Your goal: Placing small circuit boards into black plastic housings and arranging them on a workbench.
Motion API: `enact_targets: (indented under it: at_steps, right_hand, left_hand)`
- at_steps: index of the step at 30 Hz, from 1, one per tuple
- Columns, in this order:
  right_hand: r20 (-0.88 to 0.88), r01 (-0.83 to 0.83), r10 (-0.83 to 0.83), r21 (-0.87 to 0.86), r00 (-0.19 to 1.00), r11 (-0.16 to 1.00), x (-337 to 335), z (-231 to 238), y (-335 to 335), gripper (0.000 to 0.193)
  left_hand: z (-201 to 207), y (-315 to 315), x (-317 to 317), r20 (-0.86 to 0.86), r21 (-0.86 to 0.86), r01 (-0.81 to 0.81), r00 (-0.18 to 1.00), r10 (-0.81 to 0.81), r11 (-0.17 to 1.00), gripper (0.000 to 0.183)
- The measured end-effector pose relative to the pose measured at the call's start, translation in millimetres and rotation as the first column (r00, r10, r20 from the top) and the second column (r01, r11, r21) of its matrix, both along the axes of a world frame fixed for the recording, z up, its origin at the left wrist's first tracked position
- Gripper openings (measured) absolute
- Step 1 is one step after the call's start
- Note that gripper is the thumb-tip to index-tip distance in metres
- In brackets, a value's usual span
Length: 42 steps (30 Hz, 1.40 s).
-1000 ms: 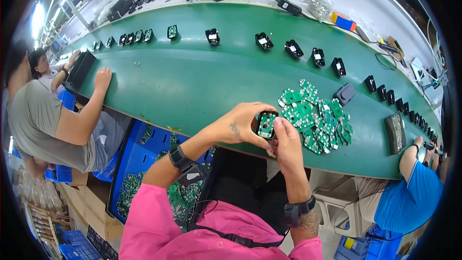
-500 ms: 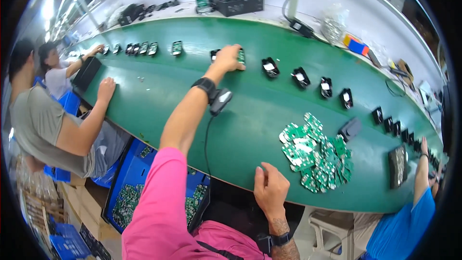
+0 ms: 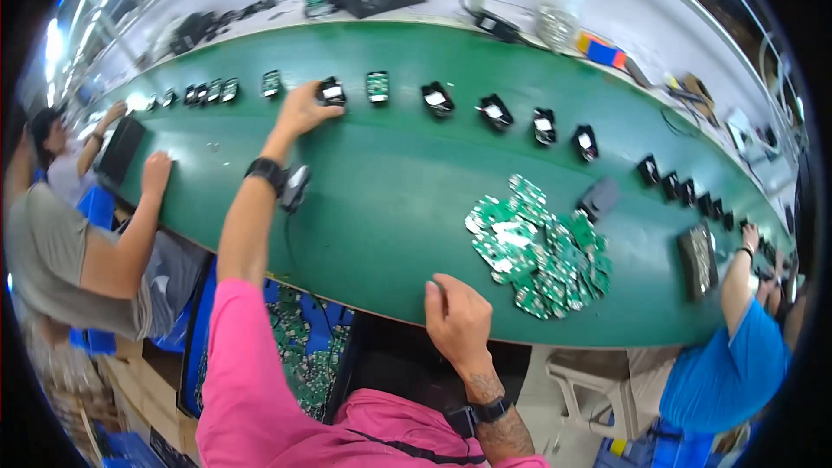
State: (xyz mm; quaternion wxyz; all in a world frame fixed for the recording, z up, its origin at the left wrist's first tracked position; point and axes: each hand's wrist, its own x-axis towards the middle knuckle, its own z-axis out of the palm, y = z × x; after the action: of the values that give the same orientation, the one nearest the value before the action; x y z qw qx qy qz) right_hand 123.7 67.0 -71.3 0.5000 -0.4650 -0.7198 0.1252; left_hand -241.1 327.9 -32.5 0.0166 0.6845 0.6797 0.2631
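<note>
My left hand (image 3: 301,108) is stretched far out over the green conveyor belt (image 3: 381,182), its fingers on a small black housing (image 3: 330,92) in a row of similar housings. A black wrist strap with a cord sits on that forearm. My right hand (image 3: 458,318) rests at the belt's near edge, fingers loosely curled, holding nothing. A heap of green circuit boards (image 3: 537,247) lies just right of it, with a dark grey housing (image 3: 598,198) at the heap's far side.
A person in grey (image 3: 78,251) sits at the left with hands on the belt. A person in blue (image 3: 724,364) works at the right near a black tray (image 3: 697,260). Blue bins of boards (image 3: 299,347) stand under the belt. Boxes and cables line the far white shelf.
One second ago both hands held a green board and housing near the heap. My left arm then reached out to the row of housings and slid further left; my right hand dropped to the belt's edge.
</note>
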Motion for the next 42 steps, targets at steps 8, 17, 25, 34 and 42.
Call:
enact_targets:
  at_steps: [8, 17, 25, 34, 42]
  right_hand:
    - [0.187, 0.175, -0.169, -0.015, 0.968, 0.985, 50.5, 34.6, 4.5, 0.011]
    - [0.624, 0.18, -0.05, -0.146, 0.78, 0.973, 81.2, 41.8, 102.2, 0.03]
    - [0.128, -0.069, 0.116, -0.322, 0.985, 0.944, 71.4, 62.1, 64.4, 0.018]
    - [-0.592, -0.483, 0.09, -0.549, 0.801, 0.682, 52.1, 33.2, 18.2, 0.014]
    - [-0.547, -0.467, 0.105, -0.582, 0.83, 0.666, 46.9, 22.2, 18.5, 0.013]
  left_hand:
    - [21.3, -193.2, 145.9, -0.021, -0.084, 0.354, 0.934, -0.357, 0.931, 0.069]
    - [-14.0, -263.8, 192.2, 0.162, 0.046, 0.363, 0.917, -0.366, 0.931, 0.099]
    - [-16.7, -277.1, 213.5, 0.3, 0.339, 0.146, 0.92, -0.254, 0.929, 0.034]
    - [-38.0, -269.0, 226.9, 0.491, 0.242, 0.187, 0.823, -0.287, 0.952, 0.013]
    - [-39.7, -268.8, 226.0, 0.517, 0.277, 0.164, 0.806, -0.29, 0.947, 0.019]
